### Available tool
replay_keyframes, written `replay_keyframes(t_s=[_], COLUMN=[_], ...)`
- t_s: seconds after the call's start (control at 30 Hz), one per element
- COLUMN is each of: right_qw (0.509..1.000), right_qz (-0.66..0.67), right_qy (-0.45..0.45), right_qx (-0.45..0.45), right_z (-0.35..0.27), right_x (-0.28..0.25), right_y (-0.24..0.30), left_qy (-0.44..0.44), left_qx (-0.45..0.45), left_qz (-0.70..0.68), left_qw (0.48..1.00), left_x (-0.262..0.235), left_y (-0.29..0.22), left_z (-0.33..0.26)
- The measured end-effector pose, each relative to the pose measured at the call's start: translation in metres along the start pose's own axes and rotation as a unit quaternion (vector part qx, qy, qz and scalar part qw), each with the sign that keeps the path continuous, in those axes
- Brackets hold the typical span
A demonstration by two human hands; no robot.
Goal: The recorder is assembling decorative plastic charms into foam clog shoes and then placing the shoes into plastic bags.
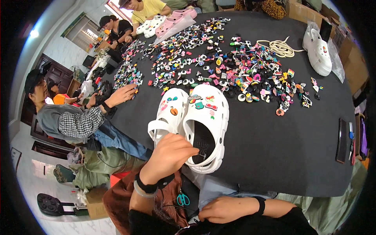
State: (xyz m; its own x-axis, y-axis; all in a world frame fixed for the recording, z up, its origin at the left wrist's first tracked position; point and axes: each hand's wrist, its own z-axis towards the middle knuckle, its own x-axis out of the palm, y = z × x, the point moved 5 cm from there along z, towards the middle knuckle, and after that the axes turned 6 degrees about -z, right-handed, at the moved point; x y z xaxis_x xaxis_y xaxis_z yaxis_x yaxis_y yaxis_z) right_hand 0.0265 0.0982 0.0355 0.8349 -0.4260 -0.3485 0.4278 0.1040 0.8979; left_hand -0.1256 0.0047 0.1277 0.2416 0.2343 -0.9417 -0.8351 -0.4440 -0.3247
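Note:
Two white clogs stand side by side on the black table in front of me, toes pointing away. Colourful shoe charms sit on the uppers of both the left clog and the right clog. My left hand is over the heel end of the pair, its fingers pinched together at the right clog's opening; what they hold, if anything, is too small to name. Low at the table's near edge, my right hand rests with curled fingers beside a clear plastic bag; its fingertips are hidden.
Loose charms spread across the far table. Coiled cream rope and a bagged white clog lie far right. A black case is at the right edge. Teal-handled scissors lie below. A co-worker's hand reaches the charms from the left.

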Motion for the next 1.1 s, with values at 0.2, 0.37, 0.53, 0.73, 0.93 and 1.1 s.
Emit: replay_keyframes(t_s=[0.2, 0.37, 0.53, 0.73, 0.93, 1.1], right_qw=[0.999, 0.998, 0.997, 0.993, 0.943, 0.902], right_qz=[0.016, 0.022, 0.029, 0.085, 0.3, 0.322], right_qy=[-0.05, -0.046, -0.071, -0.071, -0.124, -0.193], right_qx=[-0.009, -0.02, 0.006, 0.043, -0.069, -0.214], right_z=[-0.009, -0.009, -0.011, -0.004, -0.005, -0.004], right_x=[-0.017, -0.033, -0.055, -0.066, -0.061, -0.091], right_y=[-0.002, -0.004, -0.006, 0.002, 0.012, 0.057], left_qy=[-0.474, -0.647, -0.637, -0.59, -0.566, -0.557], left_qx=[-0.158, -0.28, -0.485, -0.667, -0.752, -0.688], left_qz=[-0.128, -0.225, -0.178, -0.164, -0.046, -0.003], left_qw=[0.856, 0.672, 0.572, 0.424, 0.335, 0.465], left_x=[-0.038, -0.011, 0.087, 0.206, 0.272, 0.245], left_y=[0.007, 0.02, 0.034, 0.015, -0.017, 0.027], left_z=[-0.092, -0.235, -0.373, -0.49, -0.577, -0.539])
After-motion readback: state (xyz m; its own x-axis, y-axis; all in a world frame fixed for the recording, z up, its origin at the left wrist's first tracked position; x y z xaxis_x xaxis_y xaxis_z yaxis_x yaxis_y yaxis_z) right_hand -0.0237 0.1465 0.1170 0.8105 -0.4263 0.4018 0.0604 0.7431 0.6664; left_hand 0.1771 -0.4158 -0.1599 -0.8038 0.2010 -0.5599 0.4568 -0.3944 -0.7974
